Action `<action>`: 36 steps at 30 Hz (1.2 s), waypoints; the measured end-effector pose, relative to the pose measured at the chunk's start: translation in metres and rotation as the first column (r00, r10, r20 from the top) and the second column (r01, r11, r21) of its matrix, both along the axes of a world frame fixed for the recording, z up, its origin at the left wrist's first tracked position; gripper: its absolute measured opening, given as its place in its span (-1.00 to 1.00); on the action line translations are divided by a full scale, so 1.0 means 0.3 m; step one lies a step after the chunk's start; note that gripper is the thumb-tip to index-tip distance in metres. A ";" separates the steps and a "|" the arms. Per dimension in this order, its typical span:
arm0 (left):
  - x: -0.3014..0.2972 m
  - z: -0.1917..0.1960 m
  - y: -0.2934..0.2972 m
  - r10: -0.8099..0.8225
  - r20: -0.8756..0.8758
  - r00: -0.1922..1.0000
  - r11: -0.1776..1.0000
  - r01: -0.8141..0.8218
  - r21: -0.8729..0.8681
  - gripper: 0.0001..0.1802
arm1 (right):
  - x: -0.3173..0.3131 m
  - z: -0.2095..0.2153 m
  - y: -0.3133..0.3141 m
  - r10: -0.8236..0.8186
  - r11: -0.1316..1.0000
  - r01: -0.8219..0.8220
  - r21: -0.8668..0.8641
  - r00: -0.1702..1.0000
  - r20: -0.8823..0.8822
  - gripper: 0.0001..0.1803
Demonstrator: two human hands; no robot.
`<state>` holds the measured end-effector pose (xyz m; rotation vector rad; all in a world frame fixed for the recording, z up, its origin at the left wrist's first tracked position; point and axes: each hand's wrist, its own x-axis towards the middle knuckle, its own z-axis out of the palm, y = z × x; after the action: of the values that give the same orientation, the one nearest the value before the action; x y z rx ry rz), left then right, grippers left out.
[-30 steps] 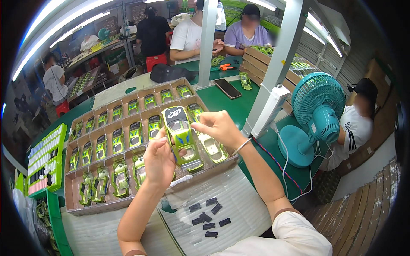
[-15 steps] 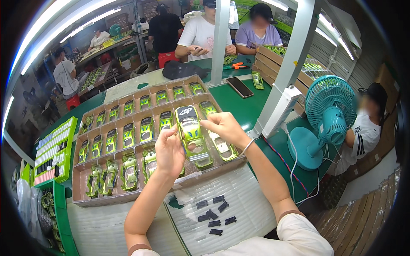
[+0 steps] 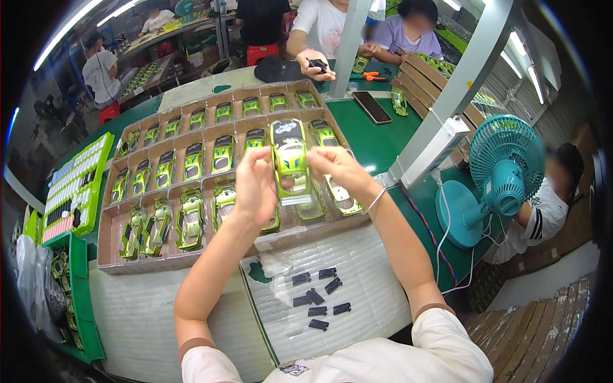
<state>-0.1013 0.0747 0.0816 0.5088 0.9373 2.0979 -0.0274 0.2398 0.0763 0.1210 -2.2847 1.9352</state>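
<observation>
Biggest thing here is the green worktable [image 3: 383, 143], with a sheet of white foam padding [image 3: 377, 287] laid over the near end. On the table sits a wide, shallow cardboard tray [image 3: 191, 258] split into compartments, and nearly every slot has a green toy car body [image 3: 189, 218] lying in it, one per slot, in rows running away from the person. Off to the left is a green bin [image 3: 80, 191] packed with rows of small white and pink parts. On the right a teal desk fan [image 3: 495, 179] stands at the table's edge, beside a white post.

The piece being worked on, a green and silver toy car shell [image 3: 290, 163], is held up in the air over the middle of the tray, nose pointing away. Left hand [image 3: 255, 185] grips its left side with the fingers wrapped around the lower part. Right hand [image 3: 338, 169] pinches its right edge with fingertips, so the shell sits right between the two hands, touching both.

Smallest stuff: a scatter of little black plastic clips [image 3: 316, 297] loose on the foam, near the person and well below the hands. A dark phone [image 3: 372, 107] lies flat on the table past the tray.
</observation>
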 end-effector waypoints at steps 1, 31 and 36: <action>-0.018 0.005 -0.013 0.007 0.007 1.000 1.000 -0.007 0.025 -0.60 | -0.012 0.008 0.021 -0.002 0.999 -0.002 -0.051 0.997 -0.083 -0.72; -0.140 -0.002 -0.050 0.286 0.189 0.939 0.953 -0.300 0.048 -0.55 | -0.360 -0.126 0.313 -0.348 -0.037 -0.024 -0.999 0.937 -0.009 -0.59; -0.124 0.027 -0.060 0.285 0.185 0.940 0.952 -0.301 0.060 -0.55 | -0.279 -0.108 0.278 -0.412 -0.131 -0.059 -0.990 0.911 0.001 -0.57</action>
<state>-0.1385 0.0566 0.0896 0.2326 0.8638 2.4167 -0.1112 0.3232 0.0440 -0.0808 -0.0109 2.5602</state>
